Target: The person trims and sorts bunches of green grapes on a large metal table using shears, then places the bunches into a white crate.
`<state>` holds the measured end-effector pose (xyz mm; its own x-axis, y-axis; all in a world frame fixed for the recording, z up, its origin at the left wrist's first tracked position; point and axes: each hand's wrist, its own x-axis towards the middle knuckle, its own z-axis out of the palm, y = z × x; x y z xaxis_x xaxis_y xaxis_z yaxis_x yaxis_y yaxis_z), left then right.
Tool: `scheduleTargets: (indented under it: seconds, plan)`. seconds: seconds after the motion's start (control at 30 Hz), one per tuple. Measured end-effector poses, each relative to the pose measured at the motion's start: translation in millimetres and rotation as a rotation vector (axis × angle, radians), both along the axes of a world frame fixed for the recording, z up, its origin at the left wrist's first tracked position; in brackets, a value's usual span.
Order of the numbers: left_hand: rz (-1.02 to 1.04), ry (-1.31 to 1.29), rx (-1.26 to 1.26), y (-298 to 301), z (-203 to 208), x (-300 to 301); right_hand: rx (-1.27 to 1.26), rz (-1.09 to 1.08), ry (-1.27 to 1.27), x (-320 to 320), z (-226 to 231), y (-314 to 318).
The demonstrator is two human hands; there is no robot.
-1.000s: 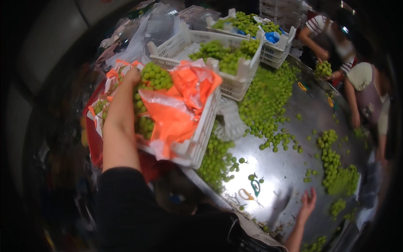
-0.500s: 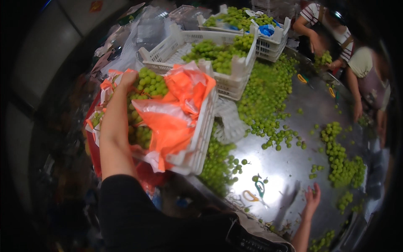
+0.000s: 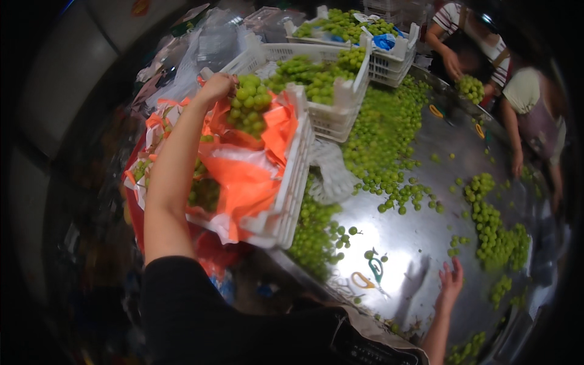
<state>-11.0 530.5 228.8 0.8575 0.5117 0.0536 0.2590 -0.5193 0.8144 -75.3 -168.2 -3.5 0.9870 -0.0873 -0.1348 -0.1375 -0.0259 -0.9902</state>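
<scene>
While the left hand point(image 3: 221, 87) pinches a grape bunch point(image 3: 249, 106) near its top, over the white crate point(image 3: 295, 194), the right hand point(image 3: 451, 280) (empty, fingers loosely spread) hangs right of that crate; lifting seems the step, next needing clearance from the orange wrap point(image 3: 243, 182).

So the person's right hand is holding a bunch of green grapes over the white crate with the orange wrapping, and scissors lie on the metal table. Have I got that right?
Nearly: in the head view, it's the left hand holding the bunch of green grapes over the white crate with the orange wrapping. Scissors do lie on the metal table.
</scene>
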Motion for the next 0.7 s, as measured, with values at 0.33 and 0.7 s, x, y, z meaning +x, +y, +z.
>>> scheduleTargets:
  seconds: [0.33,0.7]
  plan:
    - [0.127,-0.055,0.321,21,-30,26,0.015,-0.106,0.056,-17,3,-9]
    - [0.241,0.334,0.784,-17,-24,34,0.003,-0.069,0.067,-17,-13,3]
